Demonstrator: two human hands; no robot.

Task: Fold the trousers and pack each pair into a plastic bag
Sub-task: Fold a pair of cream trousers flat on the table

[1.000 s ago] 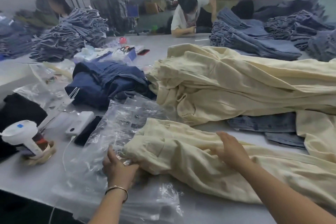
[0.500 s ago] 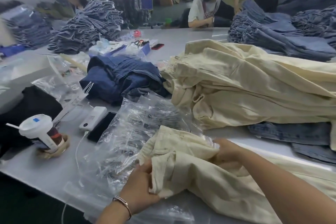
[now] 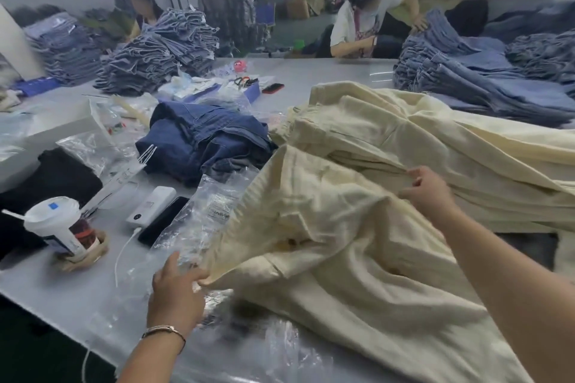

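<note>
Head view looks down on a pale grey tabletop (image 3: 71, 286) where a pair of cream cotton trousers (image 3: 326, 242) is lifted and spread between two hands. On the left hand (image 3: 175, 292) the grip is pinched on one corner of the waistband, thumb and fingers closed on the cloth — a thin metal bracelet (image 3: 163, 330) sits on that wrist. On the right hand (image 3: 427, 193) the grip is curled round the far edge of the same waistband, holding it up above a heap of more cream trousers (image 3: 435, 146).

Crumpled clear plastic bags (image 3: 199, 214) lie just left of the held trousers and partly under them, flat on the tabletop. Left of the bags sit a white power bank (image 3: 151, 204) and a black phone (image 3: 163, 221), side by side and touching. Further left stands a white-lidded drink cup with a straw (image 3: 59, 228). Behind the bags lies a bundle of dark blue denim (image 3: 205, 140). Across the tabletop — well beyond the cream trousers — two people work among stacks of folded light blue jeans (image 3: 155, 59).
</note>
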